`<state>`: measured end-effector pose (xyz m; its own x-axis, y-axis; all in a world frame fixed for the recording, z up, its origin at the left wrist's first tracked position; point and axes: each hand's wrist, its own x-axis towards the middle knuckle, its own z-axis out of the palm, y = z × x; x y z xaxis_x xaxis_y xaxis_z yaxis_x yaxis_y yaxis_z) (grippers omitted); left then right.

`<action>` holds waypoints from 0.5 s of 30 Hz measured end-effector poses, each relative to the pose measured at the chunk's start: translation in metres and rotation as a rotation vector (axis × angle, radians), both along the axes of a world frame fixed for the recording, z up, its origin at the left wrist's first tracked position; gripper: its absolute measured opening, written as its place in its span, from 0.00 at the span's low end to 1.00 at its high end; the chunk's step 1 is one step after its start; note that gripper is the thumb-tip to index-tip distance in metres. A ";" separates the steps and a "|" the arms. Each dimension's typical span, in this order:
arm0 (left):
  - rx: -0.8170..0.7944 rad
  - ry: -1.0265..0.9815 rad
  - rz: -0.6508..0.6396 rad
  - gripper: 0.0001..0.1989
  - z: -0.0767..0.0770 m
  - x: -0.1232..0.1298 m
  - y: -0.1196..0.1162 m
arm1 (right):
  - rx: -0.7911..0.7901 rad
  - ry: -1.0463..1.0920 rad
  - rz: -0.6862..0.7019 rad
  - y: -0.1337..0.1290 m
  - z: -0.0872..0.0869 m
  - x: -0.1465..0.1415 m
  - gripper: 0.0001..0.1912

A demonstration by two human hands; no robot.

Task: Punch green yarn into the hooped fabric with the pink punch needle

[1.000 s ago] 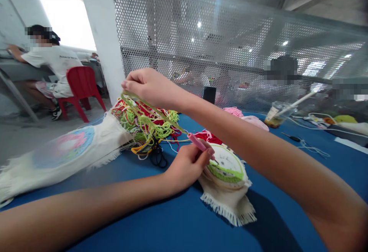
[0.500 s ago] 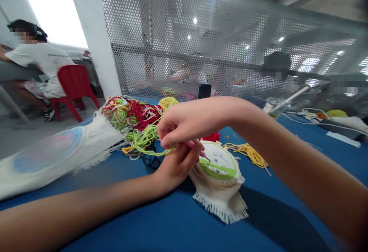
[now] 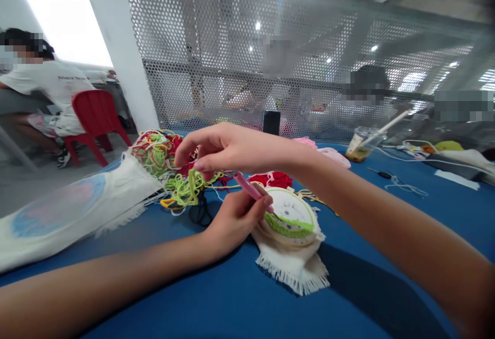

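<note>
A wooden embroidery hoop clamping fringed cloth lay on the blue table beside the left hand, whose fingers gripped a pink punch needle, angled so its tip met the stitched fabric. The right hand, fingers loosely parted, hovered just above green yarn trailing from a tangled yarn heap

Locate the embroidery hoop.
In the head view, the embroidery hoop lies right of centre, low on the blue table, on fringed cream cloth, just right of the left hand and its pink punch needle, below the red yarn.
</note>
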<state>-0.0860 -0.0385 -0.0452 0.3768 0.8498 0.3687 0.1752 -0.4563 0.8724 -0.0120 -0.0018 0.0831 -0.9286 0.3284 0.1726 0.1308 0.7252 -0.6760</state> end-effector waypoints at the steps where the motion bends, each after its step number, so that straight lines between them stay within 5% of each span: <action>1: 0.000 0.007 0.000 0.13 -0.001 0.000 0.000 | -0.004 0.011 -0.017 0.002 -0.002 -0.002 0.13; 6: 0.007 0.066 -0.010 0.11 0.003 -0.001 -0.002 | -0.039 -0.010 -0.015 0.009 -0.012 0.000 0.11; 15: -0.143 0.322 -0.006 0.14 0.017 -0.047 -0.037 | -0.520 -0.023 -0.071 0.002 -0.042 -0.004 0.13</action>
<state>-0.1327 -0.0754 -0.0281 0.4597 0.8815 0.1079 0.4493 -0.3357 0.8279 -0.0162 0.0002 0.0409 -0.9026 0.4276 -0.0498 0.1861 0.2833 -0.9408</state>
